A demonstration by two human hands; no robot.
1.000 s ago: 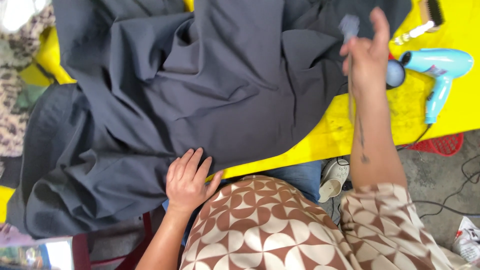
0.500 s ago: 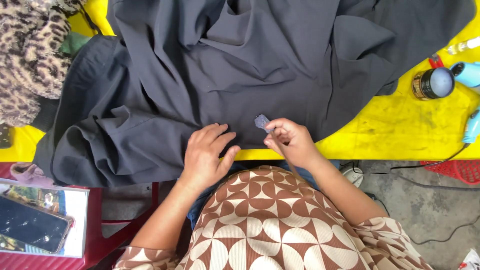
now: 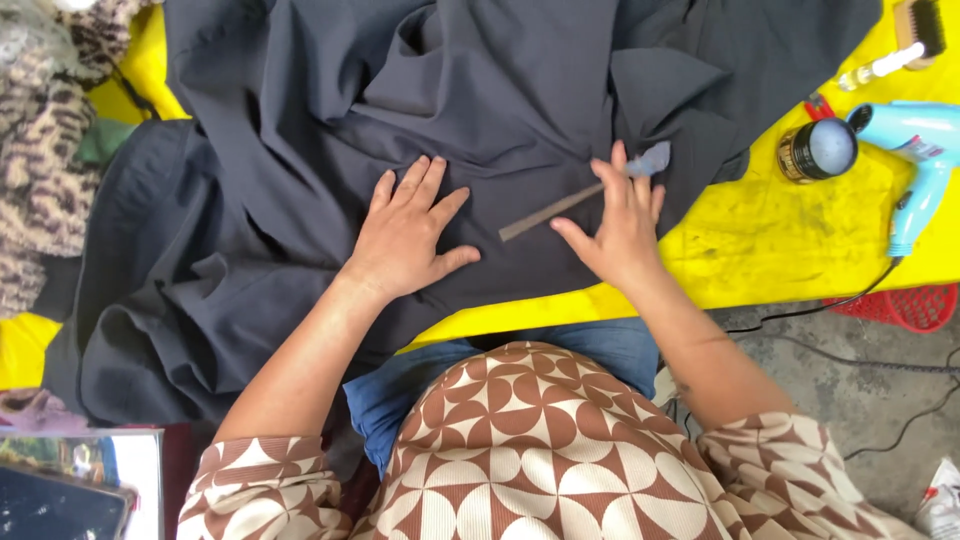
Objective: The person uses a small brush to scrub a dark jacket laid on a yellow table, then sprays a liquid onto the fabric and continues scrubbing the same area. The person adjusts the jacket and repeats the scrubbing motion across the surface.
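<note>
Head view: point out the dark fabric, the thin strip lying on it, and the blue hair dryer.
dark fabric (image 3: 500, 90), head view, on its creased middle.
thin strip (image 3: 545, 215), head view, mid-length, left of the right hand.
blue hair dryer (image 3: 915, 135), head view, on its barrel.

left hand (image 3: 405, 235) flat on dark cloth (image 3: 300, 180), yellow table (image 3: 790, 240)

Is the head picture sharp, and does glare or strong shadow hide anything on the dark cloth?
Head view: mostly sharp; even, soft light; no glare on the dark cloth, only gentle fold shadows; left hand and right hand clear; the grey strip is visible.
</note>
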